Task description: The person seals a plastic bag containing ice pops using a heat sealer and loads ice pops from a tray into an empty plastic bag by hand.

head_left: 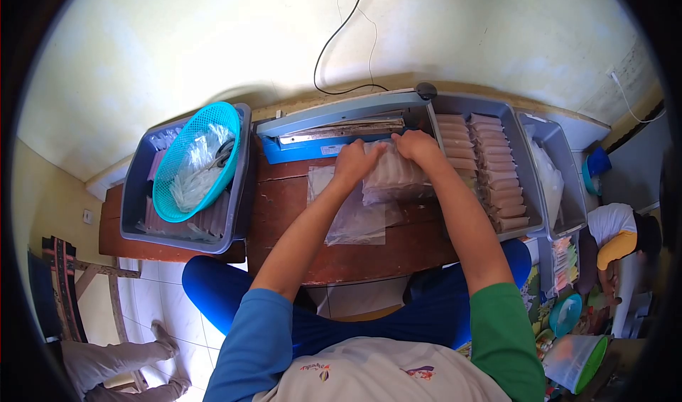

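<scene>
My left hand [357,162] and my right hand [418,148] are at the top edge of a clear plastic bag [395,177] filled with pale tube-shaped packets. The fingers of both hands are closed on the bag's edge. Just behind it stands a blue sealing machine [298,150] with its long grey arm [341,113] raised over the bed. Flat clear plastic bags [355,221] lie on the brown wooden bench [277,207], left of and below the filled bag.
At left, a turquoise basket [162,171] with plastic bags rests on a grey bin [241,189]. At right are a grey tray [536,214] of packets and another bin [577,189]. Another person [612,231] bends at far right; someone's legs [117,359] show lower left.
</scene>
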The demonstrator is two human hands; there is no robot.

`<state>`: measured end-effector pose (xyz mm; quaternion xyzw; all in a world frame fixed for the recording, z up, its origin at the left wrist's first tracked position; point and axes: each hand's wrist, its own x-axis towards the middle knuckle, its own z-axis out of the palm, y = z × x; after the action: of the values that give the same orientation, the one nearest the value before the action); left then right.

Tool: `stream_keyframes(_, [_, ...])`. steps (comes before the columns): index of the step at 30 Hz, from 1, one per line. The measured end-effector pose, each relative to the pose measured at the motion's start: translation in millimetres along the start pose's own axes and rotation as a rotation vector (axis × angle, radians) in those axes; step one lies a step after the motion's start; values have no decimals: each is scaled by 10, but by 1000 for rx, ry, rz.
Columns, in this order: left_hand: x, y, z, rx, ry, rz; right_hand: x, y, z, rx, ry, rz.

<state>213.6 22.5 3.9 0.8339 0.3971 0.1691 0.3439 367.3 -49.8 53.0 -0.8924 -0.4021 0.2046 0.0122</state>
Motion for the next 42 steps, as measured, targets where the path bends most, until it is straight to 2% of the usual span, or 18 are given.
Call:
stream_keyframes(1, [-6,-5,1,48,-24,-71,60,2,18,-2,0,-2])
stream_keyframes(4, [-32,-88,14,-37,-61,-90,187,27,77,-15,-36,3])
stream_keyframes(8, [-68,-205,0,-123,-114,-71,-37,51,-19,19,93,-87])
stream_keyframes(13, [-196,-212,-88,-152,-48,-73,-253,184,0,86,214,-211])
stream_keyframes(15, [-283,-222,-143,-158,0,-43,-288,328,90,142,494,-422])
stream_keyframes(16, [-311,-225,-168,-165,52,-15,-379,366,61,142,497,-421])
stream_keyframes(18, [-402,-246,-191,-210,105,36,-692,401,-40,330,696,-656])
stream_keyframes(19, [-438,-246,-214,-257,160,89,-819,410,-62,330,698,-658])
stream_keyframes(21, [-615,-105,-407,-279,118,139,-1091,475,-26,415,746,-726])
stream_keyframes(22, [-695,-32,-498,-301,77,191,-1213,487,29,413,748,-718])
stream_keyframes(24, [-814,-1,-596,-270,28,241,-1443,417,181,547,567,-678])
stream_keyframes(25, [-872,-28,-626,-237,-10,284,-1503,378,275,549,566,-674])
stream_keyframes(28, [-1096,-252,-653,-124,-76,338,-1556,315,666,525,459,-733])
stream_keyframes(31, [-1320,-543,-735,-6,-113,284,-1478,295,975,367,283,-639])
stream_keyframes(34, [-1496,-796,-801,98,-95,280,-1484,247,1170,289,355,-677])
stream_keyframes(42, [-1575,-908,-474,208,-216,410,-1507,32,1489,184,299,-814])
